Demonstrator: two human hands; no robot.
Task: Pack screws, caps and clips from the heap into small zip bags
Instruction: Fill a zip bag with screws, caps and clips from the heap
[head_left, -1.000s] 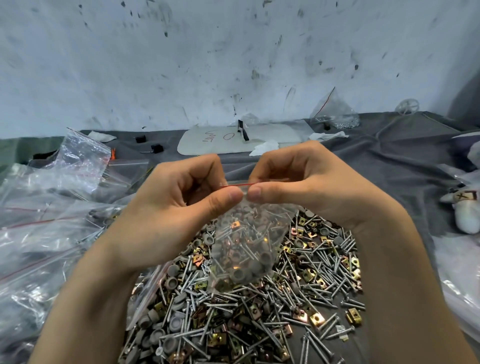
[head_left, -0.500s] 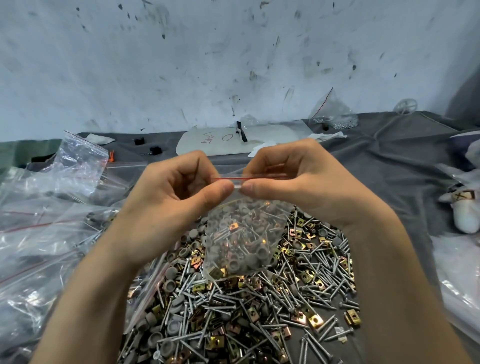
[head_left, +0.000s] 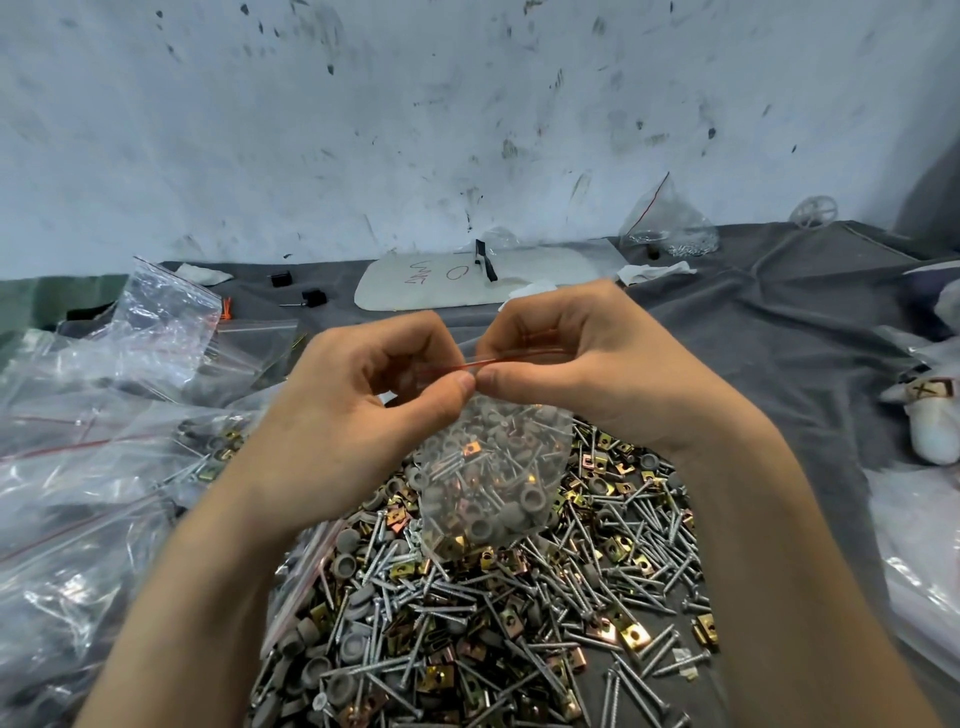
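Observation:
A small clear zip bag with a red seal strip hangs above the heap, holding grey caps, silver screws and brass clips. My left hand pinches the bag's top edge at the left, thumb against fingers. My right hand pinches the same red strip just to the right, its thumb tip touching my left thumb tip. Under the bag lies the heap of screws, caps and clips on grey cloth.
Empty and filled zip bags pile up at the left. A white card with red writing lies at the back, with a bag of small parts beside it. More plastic sits at the right edge.
Both hands have stayed at the bag's top. My two thumb tips have closed in along the red strip until they meet. The bag still hangs over the heap.

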